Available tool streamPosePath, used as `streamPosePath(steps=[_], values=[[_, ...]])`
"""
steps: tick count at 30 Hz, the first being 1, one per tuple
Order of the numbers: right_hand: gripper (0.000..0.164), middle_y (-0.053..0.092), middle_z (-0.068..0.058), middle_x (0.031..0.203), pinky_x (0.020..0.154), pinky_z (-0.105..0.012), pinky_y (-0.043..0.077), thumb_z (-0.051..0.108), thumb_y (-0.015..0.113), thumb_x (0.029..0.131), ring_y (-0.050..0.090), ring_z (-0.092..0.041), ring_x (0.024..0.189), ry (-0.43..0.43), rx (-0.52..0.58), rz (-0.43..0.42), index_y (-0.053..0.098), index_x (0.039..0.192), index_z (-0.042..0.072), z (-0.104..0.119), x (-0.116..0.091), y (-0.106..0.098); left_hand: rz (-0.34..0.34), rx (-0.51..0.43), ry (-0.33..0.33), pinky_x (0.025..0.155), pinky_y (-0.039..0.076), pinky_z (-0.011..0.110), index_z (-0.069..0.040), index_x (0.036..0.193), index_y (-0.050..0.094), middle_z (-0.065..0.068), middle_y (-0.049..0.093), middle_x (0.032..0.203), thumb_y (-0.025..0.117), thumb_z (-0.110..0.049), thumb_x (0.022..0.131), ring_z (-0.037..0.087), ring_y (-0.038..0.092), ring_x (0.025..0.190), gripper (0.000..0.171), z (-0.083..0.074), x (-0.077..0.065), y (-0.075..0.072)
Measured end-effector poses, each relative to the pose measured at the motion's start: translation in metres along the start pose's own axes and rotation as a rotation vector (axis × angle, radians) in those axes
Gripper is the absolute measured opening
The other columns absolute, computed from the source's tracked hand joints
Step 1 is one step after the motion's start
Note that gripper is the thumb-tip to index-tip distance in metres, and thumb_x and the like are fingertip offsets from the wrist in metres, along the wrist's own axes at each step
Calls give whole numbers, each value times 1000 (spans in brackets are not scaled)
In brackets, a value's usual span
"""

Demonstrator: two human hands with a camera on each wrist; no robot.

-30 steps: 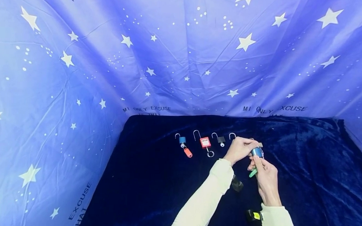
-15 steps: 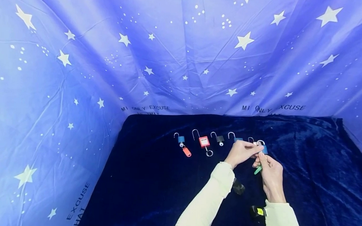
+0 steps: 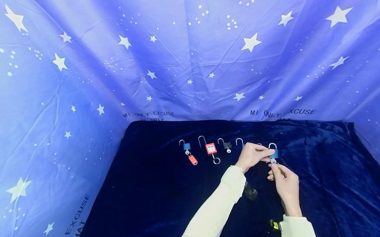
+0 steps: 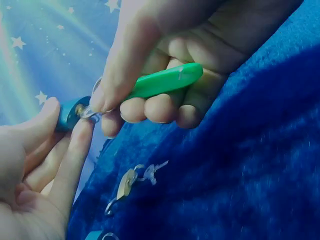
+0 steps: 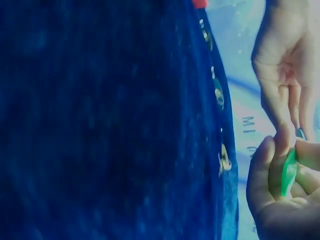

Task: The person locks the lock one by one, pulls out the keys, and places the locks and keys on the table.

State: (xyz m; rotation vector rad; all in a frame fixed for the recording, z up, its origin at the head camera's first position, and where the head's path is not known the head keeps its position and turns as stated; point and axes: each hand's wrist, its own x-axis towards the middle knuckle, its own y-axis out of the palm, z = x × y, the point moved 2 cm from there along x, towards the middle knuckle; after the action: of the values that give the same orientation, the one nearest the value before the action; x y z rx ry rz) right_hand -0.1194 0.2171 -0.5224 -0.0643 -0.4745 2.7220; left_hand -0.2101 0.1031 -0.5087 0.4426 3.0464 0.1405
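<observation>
My left hand (image 3: 251,157) pinches a blue padlock (image 3: 273,153) by its body, off the cloth, with the shackle pointing up. Below it, my right hand (image 3: 286,184) pinches a key (image 4: 89,112) at the padlock's keyhole end. A green key tag (image 4: 167,81) hangs from that key and lies within the curled right fingers, also visible in the right wrist view. Behind the left hand in the head view, a brass padlock (image 4: 125,184) with its own keys is mostly hidden; the left wrist view shows it on the cloth.
Left of the hands, a row of padlocks with raised shackles lies on the dark blue cloth (image 3: 148,194): a blue one (image 3: 187,146) with an orange tag (image 3: 192,159), a red one (image 3: 210,148), a black one (image 3: 227,145), and another partly hidden. A starry curtain (image 3: 179,61) surrounds the cloth.
The blue padlock has turned from tilted to shackle up. My right fingers have moved down from its body to the key, and the green tag has slipped from sight in the head view.
</observation>
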Motion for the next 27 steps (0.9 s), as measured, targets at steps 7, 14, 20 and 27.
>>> streamPosePath(steps=[7, 14, 20, 27], values=[[31, 67, 8, 64, 56, -10, 40, 30, 62, 99, 58, 7, 52, -102, -214, -71, 75, 106, 3, 2, 1, -11, -19, -81, -46, 66, 61, 31, 8, 94, 76, 20, 75, 80, 77, -5, 85, 37, 74, 76, 16, 0, 1, 7], [26, 65, 16, 60, 57, -9, 37, 26, 65, 97, 56, 11, 51, -126, -221, -110, 76, 105, 3, 3, 2, -21, -68, -30, -81, 65, 61, 33, 7, 89, 77, 22, 74, 77, 78, -8, 84, 39, 73, 76, 15, -3, 4, 19], [25, 62, 21, 57, 57, -11, 35, 28, 67, 96, 53, 13, 50, -105, -276, -162, 78, 103, 6, 5, -2, -33, -142, -39, -101, 64, 61, 32, 4, 87, 77, 17, 74, 75, 78, -11, 85, 33, 74, 69, 15, -2, 13, 29], [26, 62, 20, 55, 60, -10, 35, 28, 66, 97, 53, 13, 50, -94, -270, -152, 77, 101, 4, 1, 1, -43, -189, -68, -65, 59, 59, 25, 8, 90, 76, 20, 74, 78, 76, -5, 85, 36, 73, 69, 15, -3, 24, 31]])
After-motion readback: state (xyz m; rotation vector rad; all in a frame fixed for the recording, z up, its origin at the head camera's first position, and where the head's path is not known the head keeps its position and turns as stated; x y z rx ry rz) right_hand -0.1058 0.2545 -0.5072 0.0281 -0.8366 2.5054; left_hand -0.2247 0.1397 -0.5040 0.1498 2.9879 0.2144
